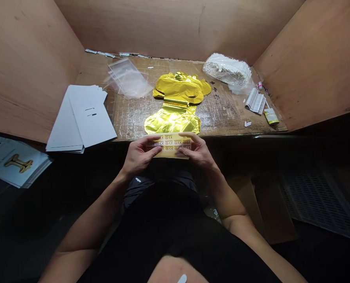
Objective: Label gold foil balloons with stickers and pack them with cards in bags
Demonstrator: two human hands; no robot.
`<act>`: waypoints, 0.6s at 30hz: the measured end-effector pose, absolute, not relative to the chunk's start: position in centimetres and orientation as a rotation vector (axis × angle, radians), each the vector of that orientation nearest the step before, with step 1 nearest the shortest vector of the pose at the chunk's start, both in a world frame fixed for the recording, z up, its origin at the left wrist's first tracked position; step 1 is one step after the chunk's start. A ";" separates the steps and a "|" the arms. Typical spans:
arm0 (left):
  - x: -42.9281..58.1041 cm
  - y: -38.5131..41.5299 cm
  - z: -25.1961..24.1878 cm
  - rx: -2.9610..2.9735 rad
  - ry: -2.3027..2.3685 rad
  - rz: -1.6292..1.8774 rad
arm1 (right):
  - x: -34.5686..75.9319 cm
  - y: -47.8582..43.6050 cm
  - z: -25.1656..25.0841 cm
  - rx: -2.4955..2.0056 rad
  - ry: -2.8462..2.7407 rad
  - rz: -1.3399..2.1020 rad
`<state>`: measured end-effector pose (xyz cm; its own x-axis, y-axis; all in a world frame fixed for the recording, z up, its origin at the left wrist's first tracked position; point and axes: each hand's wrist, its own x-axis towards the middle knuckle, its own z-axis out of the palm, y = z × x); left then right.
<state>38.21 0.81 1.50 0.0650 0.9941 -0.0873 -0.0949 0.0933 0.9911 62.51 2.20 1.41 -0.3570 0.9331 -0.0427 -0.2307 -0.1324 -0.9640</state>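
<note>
Between my two hands is a yellowish sheet of stickers [169, 144], printed with rows of small CE marks. My left hand [139, 154] pinches its left end, thumb on the front face. At the right end my right hand [199, 151] grips it the same way. The sheet is held just off the table's front edge. Right beyond it lie gold foil balloons [177, 92], flat and stacked, the nearest one reaching close to the edge.
White cards [85, 116] lie at the left, near clear plastic bags [130, 80]. Farther left sits a stack of printed cards [18, 161]. At the back right are a bag of white straws or sticks [228, 70], a folded leaflet [255, 101] and a small yellow-labelled container [271, 116]. Wooden panels enclose three sides.
</note>
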 end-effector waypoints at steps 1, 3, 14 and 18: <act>38.2 0.8 1.5 1.111 1.155 1.169 | 62.6 2.1 1.4 -0.911 -1.224 1.618; 37.9 0.8 1.6 1.173 1.222 1.221 | 62.6 1.8 1.4 -0.970 -1.215 1.564; 36.8 1.9 1.3 1.371 1.279 1.287 | 62.2 2.5 2.5 -1.255 -1.646 1.007; 37.1 2.1 1.2 1.295 1.329 1.255 | 62.1 2.6 2.7 -1.259 -1.627 1.199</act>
